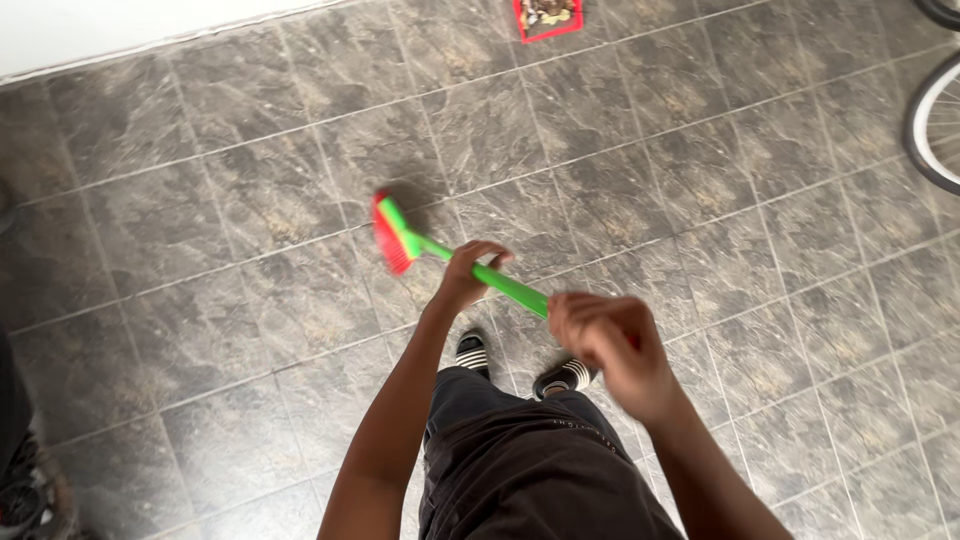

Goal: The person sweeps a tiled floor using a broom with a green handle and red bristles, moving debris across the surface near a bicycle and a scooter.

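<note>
We observe a person standing on a grey marbled tile floor [700, 180], seen from the head camera looking straight down. Both hands are on a broom [455, 255] with a bright green handle and a red bristle head.

The left hand [470, 272] grips the handle at its lower part, fingers clenched around the green shaft, just at 4 o'clock of the bristle head. The right hand [605, 340] is closed over the upper end of the handle, at 4 o'clock of the left hand and close to it; it is motion-blurred, yet we read the fingers as wrapped about the shaft.

The broom runs on a slant from the right hand toward 10 o'clock. Its red head sits near the centre of the view, slightly to 10 o'clock, with a dark shadow just beyond it. We cannot tell whether the bristles touch the tiles.

Below the hands we note dark trousers [530, 470] and two black-and-white striped slippers [520, 365], at 6 o'clock of the handle.

At 12 o'clock, well apart from the broom, lies a red dustpan [547, 18] holding debris. A bicycle wheel [930, 125] enters at 2 o'clock. A white wall base [120, 30] runs along 11 o'clock.
</note>
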